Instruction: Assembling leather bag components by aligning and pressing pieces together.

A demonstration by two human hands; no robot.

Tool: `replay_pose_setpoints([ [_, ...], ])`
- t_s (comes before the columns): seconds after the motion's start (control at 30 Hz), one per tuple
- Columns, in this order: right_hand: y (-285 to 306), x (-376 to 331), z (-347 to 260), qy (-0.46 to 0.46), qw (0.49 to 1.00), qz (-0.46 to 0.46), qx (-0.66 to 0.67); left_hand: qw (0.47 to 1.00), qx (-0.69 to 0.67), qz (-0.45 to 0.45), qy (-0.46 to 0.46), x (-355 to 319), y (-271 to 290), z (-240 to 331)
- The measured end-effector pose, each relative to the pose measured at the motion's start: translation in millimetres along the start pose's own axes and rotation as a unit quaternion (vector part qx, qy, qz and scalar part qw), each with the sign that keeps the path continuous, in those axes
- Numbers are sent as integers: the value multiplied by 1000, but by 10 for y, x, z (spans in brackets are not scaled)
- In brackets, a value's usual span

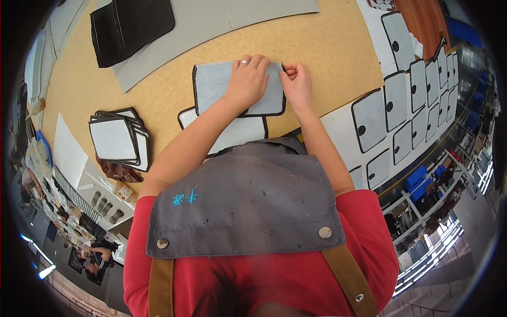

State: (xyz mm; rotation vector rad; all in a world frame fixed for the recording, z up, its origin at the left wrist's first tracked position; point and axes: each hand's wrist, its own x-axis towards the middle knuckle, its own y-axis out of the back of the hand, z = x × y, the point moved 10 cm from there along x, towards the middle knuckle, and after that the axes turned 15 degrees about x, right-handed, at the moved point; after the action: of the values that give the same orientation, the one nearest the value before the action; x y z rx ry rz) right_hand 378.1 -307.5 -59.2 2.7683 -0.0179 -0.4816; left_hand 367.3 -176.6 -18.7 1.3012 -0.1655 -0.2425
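The left hand point(246, 82) lies flat and open on the grey black-edged panel point(216, 84), whose long axis runs left-right; the right hand point(297, 84) pinches the panel's right edge.

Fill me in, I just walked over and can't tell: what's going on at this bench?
A person in a grey apron is pressing a grey panel with black edging flat on the tan worktop. The left hand lies spread on it; the right hand pinches its right edge. Another panel lies beneath. A stack of similar panels sits to the left, and more are laid in rows on the right.
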Motion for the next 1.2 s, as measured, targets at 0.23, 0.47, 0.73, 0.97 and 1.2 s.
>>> replay_pose_setpoints([
  [0.23,-85,-48,-269,124,991,-13,-38,992,-107,-71,14,290,-65,-83],
  [0.47,-111,30,-296,13,979,-65,191,960,-267,-48,73,240,-2,-275],
  [0.73,10,-74,-691,144,986,-43,68,953,-287,-12,94,136,212,-254],
  [0.97,-42,-301,-1109,224,974,-27,-20,944,-290,93,128,-5,555,-232],
  [1.2,-44,-372,-1271,229,973,-24,7,938,-283,132,153,-131,726,-189],
])
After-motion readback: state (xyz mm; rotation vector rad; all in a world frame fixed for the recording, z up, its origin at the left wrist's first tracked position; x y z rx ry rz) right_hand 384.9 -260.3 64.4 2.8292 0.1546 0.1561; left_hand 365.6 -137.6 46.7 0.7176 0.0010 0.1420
